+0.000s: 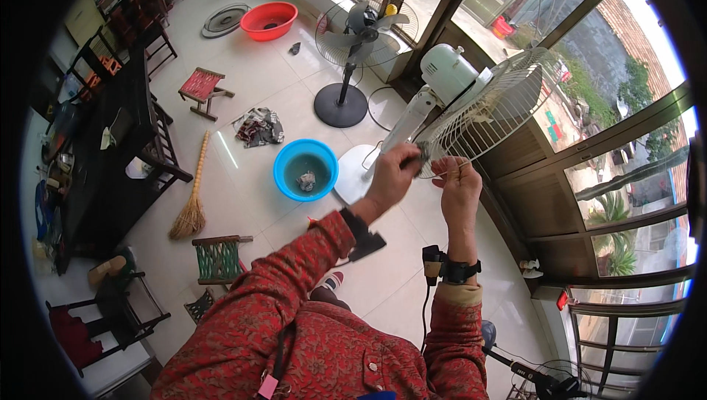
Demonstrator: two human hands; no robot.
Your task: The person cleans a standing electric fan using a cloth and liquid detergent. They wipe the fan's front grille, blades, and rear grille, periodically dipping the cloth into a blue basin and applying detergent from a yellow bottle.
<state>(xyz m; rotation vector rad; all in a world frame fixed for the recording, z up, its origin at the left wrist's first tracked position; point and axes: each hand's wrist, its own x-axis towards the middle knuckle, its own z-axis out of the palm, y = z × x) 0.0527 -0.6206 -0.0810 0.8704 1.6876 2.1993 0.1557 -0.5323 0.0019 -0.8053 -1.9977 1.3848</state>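
A white pedestal fan with a pale green motor housing point(448, 66) stands before me, its wire guard point(500, 124) tilted to the right. Fan blades point(519, 93) show behind the wires. My left hand point(393, 176) pinches a small dark pad or rag point(423, 158) against the guard's lower edge. What this pad is made of is too blurred to tell. Close beside it, my right hand point(462, 182) grips the guard's rim with bent fingers. The fan's round white base point(353, 171) rests on the tiled floor, left of my hands.
A blue basin point(279, 179) of murky water holds a wet rag point(306, 181). Beyond it stand a black pedestal fan point(342, 104) and a red basin point(269, 22). A straw broom point(190, 212), folding stools point(202, 85) and a dark wooden bench point(127, 140) occupy the left. Framed windows point(552, 223) line the right.
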